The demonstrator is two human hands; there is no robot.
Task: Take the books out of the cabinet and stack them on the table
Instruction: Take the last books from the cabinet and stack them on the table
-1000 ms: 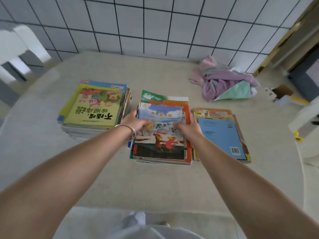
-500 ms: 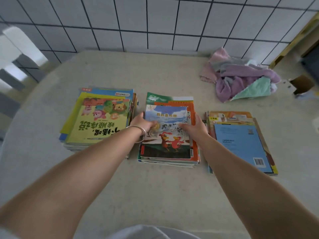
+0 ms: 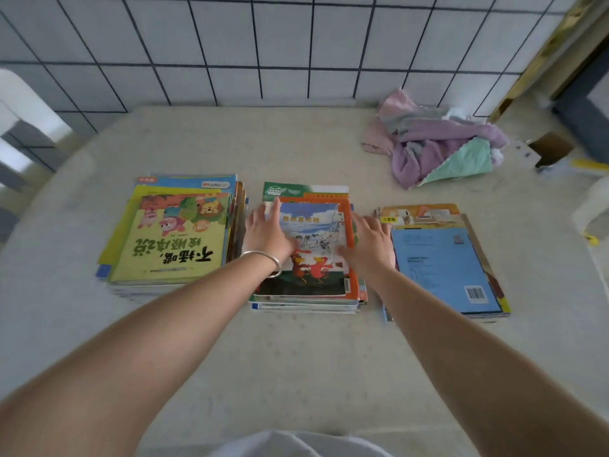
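The top book (image 3: 313, 245), long axis near-to-far, is flanked by both hands, left hand (image 3: 267, 232) and right hand (image 3: 369, 242) spread flat on its edges.

Home room, likely a dining or utility corner. Wall (image 3: 296, 44) behind is white square tile with dark grout, typical of a household kitchen or wash area. Round table (image 3: 296, 357) with a pale patterned cover pushed up to it. Crumpled laundry pile (image 3: 438, 143) in pink, purple and mint lies on the table's far right. Three stacks of children's picture books (image 3: 171, 232), cartoon covers, Chinese titles. Pale chair back (image 3: 19, 103) at left edge. Small cardboard box (image 3: 550, 150) and wooden door frame (image 3: 543, 54) at right.
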